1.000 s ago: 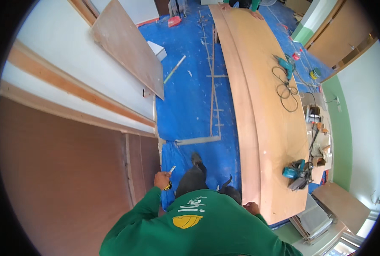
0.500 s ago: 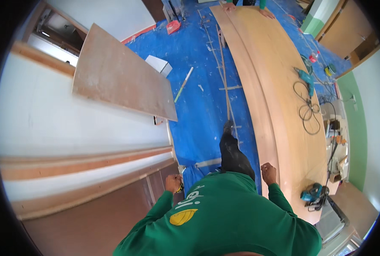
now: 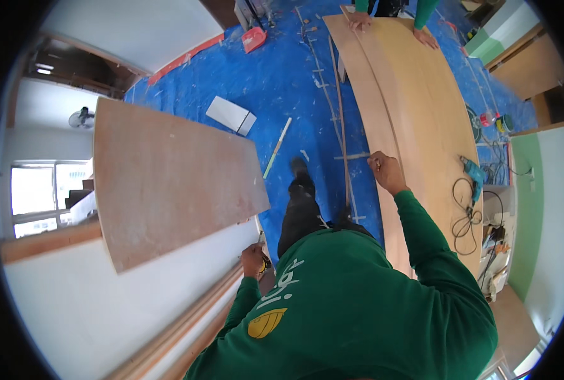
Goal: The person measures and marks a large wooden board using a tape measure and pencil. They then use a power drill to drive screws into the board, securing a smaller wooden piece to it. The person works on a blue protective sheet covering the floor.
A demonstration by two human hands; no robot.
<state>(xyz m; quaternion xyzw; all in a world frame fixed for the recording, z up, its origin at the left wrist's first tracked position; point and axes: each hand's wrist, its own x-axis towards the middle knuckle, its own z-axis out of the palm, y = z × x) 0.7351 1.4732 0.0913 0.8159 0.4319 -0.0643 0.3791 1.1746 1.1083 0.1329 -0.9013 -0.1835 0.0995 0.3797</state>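
Observation:
A long light-brown plywood sheet (image 3: 434, 120) runs along my right side, with a narrow wooden strip (image 3: 375, 69) lying lengthwise on it. My right hand (image 3: 387, 172) is closed above the sheet's left edge, fingertips pinched together; whatever they hold is too small to make out. Low beside the white wall panel, my left hand (image 3: 253, 260) is also closed, its grip partly hidden. A dark and yellow item shows at that wrist. At the far end, another person in green sleeves rests one hand (image 3: 360, 21) by the strip and the other (image 3: 425, 38) flat on the sheet.
A large brown board (image 3: 174, 183) stands out at left. Blue sheeting (image 3: 282, 82) covers the floor, with a white box (image 3: 230, 115), a thin stick (image 3: 277, 149) and a red dustpan (image 3: 253, 39). A teal drill (image 3: 475, 177) and its looped cable lie on the plywood.
I have moved forward along the plywood. My right hand is now raised and further ahead over its edge. The other person's left-side hand has shifted onto the strip's end.

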